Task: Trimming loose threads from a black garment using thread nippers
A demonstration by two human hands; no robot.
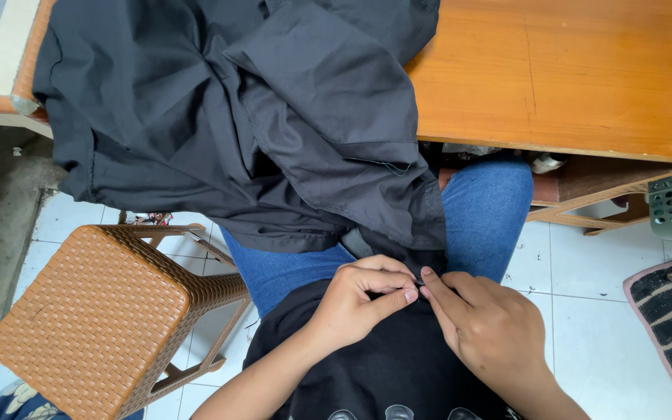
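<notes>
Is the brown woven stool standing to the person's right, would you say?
No, the stool stands on the person's left, beside the left hand.

Blue denim jeans [484, 210] are worn on both legs, a black top [383, 365] covers the torso, forearms are left bare with no sleeves seen, and no rings or watch are seen on left hand [355, 299] or right hand [488, 327].
</notes>
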